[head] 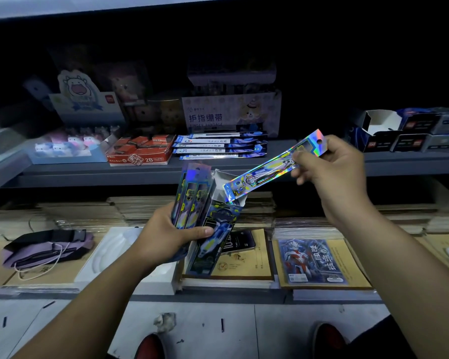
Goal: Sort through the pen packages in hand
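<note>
Gripping an open carton (pixel 213 224) and a few flat packs (pixel 189 198) together, the left hand (pixel 166 237) sits near the centre of the view, its thumb laid across the carton's front and its fingers curled behind. The carton stands nearly upright, its torn mouth at 12 o'clock; the packs lie against its side at 9 o'clock and rise slightly above it.

The right hand (pixel 332 172), at 2 o'clock from the left, pinches a holographic pack (pixel 272 164) near its hang-hole end between thumb and fingers. This pack slants from 2 o'clock down to 8 o'clock, and its lower end sits at the carton's mouth; whether it reaches inside cannot be told.

Behind the hands runs a grey shelf (pixel 399 164). On it, from 9 to 3 o'clock: a tray of small figures (pixel 68 146), a red 2B box (pixel 140 151), a fan of blue packs (pixel 218 147), a finger-bandage box (pixel 231 112) behind them, and dark boxes (pixel 420 133), one open-topped.

Below the hands lies a counter of brown books (pixel 244 265). A phone (pixel 240 240) rests just at 4 o'clock of the carton. A hero card (pixel 311 260) lies at 4 o'clock of the phone, a white tray (pixel 112 255) at 8 o'clock of the left hand, and a purple bag (pixel 47 247) farther toward 9 o'clock. Red shoes (pixel 151 345) show at 6 o'clock.
</note>
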A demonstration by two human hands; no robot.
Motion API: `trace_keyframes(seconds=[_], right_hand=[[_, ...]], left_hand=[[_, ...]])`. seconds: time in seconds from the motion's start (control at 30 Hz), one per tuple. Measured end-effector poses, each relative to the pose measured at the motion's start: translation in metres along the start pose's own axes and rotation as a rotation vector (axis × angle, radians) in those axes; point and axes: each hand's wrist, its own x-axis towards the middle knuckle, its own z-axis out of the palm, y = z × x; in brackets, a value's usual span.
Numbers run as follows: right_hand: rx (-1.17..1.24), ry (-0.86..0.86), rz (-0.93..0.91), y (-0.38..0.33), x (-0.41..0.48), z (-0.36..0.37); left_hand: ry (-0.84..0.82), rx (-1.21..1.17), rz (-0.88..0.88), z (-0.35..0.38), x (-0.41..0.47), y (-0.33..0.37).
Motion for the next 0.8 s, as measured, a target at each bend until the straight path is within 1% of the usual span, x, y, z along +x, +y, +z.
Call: trace_keyframes(seconds=[0.1, 0.2, 0.27, 0.37, 0.5, 0.57, 0.63, 0.73, 0.8], right_hand=[[-0.022, -0.024, -0.012, 0.0, -0.007, 0.008], [-0.087, -0.049, -0.06, -0.001, -0.016, 0.019], [-0.246, -0.069, -0.158, 0.001, -0.025, 0.024], [-0.513, -0.166, -0.281, 0.001, -0.037, 0.03], [-0.598, -0.359, -0.233, 0.003, -0.045, 0.039], [-0.673, -0.407, -0.208, 0.008, -0.046, 0.041], [-0.704, -0.409, -0.204, 0.01, -0.046, 0.041], [-0.606, -0.391, -0.176, 0.011, -0.044, 0.04], [-0.597, -0.379, -0.172, 0.012, -0.043, 0.039]], left_hand=[[-0.015, -0.012, -0.01, 0.006, -0.001, 0.0], [-0.028, 0.024, 0.027, 0.009, -0.001, -0.001], [-0.022, 0.057, 0.038, 0.01, -0.001, -0.001], [-0.03, 0.067, 0.043, 0.01, -0.001, 0.0], [-0.041, 0.107, 0.061, 0.011, -0.001, -0.002], [-0.053, 0.122, 0.059, 0.011, -0.002, -0.002], [-0.063, 0.128, 0.063, 0.012, -0.002, -0.003], [-0.051, 0.121, 0.061, 0.013, -0.002, -0.003], [-0.053, 0.118, 0.057, 0.013, -0.002, -0.003]])
